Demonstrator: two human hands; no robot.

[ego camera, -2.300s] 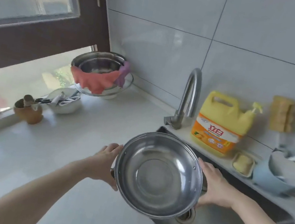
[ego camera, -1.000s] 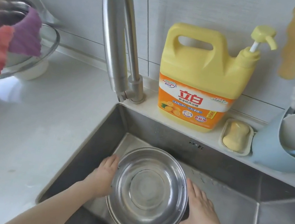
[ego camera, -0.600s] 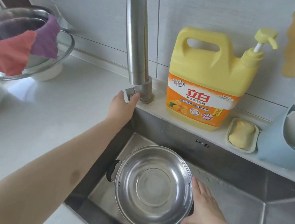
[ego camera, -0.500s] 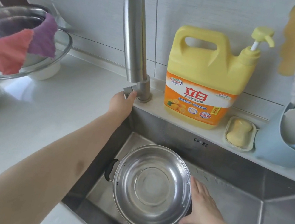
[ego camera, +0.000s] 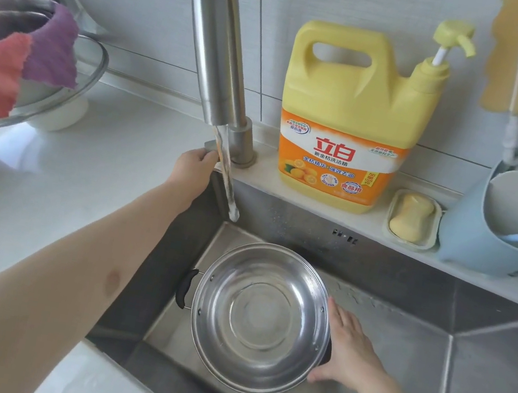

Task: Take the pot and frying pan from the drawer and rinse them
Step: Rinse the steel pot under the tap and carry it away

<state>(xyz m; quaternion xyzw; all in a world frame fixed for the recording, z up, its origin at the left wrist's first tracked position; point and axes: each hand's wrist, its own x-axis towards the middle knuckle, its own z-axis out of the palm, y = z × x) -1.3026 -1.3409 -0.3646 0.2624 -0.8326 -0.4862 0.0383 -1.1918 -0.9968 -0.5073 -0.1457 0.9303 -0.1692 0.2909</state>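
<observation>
A steel pot (ego camera: pixel 262 318) with black side handles sits tilted inside the steel sink (ego camera: pixel 484 343). My right hand (ego camera: pixel 346 348) grips its right handle, which the hand hides. The pot's left handle is free. My left hand (ego camera: pixel 193 167) is closed on the lever at the base of the tap (ego camera: pixel 219 61). A stream of water (ego camera: pixel 228 177) falls from the spout toward the sink's back left, short of the pot's rim. No frying pan is in view.
A yellow detergent jug (ego camera: pixel 351 115), a soap dish (ego camera: pixel 413 218) and a blue utensil holder (ego camera: pixel 479 232) line the ledge behind the sink. Steel bowls with red and purple cloths (ego camera: pixel 21 64) stand on the white counter (ego camera: pixel 61 189) at left.
My left hand let go of the pot and went up to the tap lever. Water now runs from the spout. My right hand still holds the pot in the sink.
</observation>
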